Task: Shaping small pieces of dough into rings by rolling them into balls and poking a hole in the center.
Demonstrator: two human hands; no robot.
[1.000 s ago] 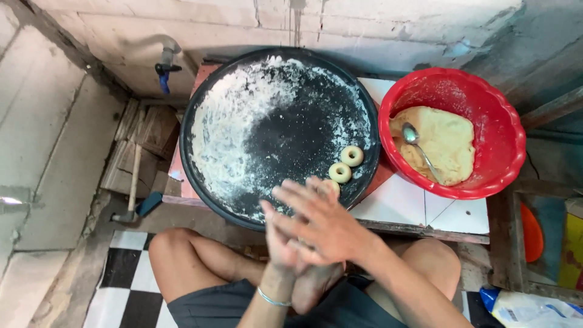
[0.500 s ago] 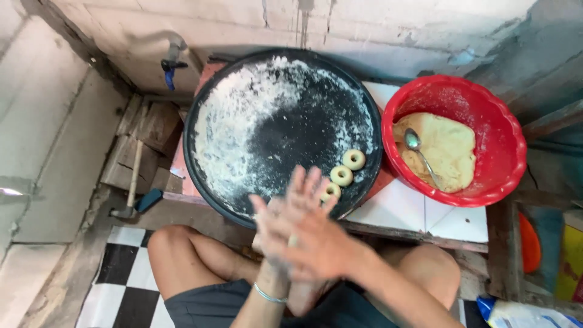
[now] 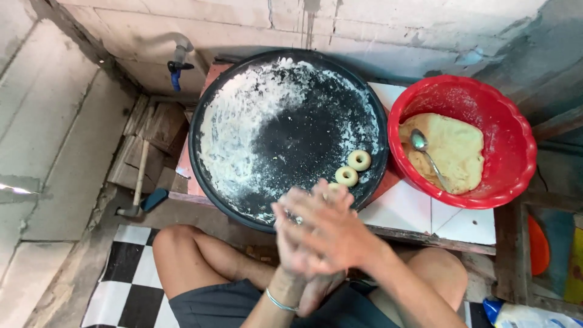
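White-blue package [image 3: 531, 316] lying at bottom right corner of floor, label unreadable. Checkered floor [image 3: 121, 267] showing below knees; block wall [image 3: 303, 18] behind. Black floured tray [image 3: 243, 140] sitting on tiled tabletop [image 3: 413, 209], left end; red bowl [image 3: 516, 140] with dough [image 3: 452, 149] and spoon [image 3: 425, 155] at right end. Two rings [image 3: 353, 168] lying near tray's right rim. Left hand [image 3: 297, 243] and right hand [image 3: 331, 234] pressing together over tray's near rim, palms flat, fingers spread; whatever lies between stays hidden.

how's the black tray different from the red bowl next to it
The black tray is wide, flat and shallow; the red bowl is smaller, deeper and has a scalloped rim. The tray is dusted with flour and carries two small dough rings; the bowl holds one big lump of dough with a spoon in it. Both are round and sit side by side on the white surface.
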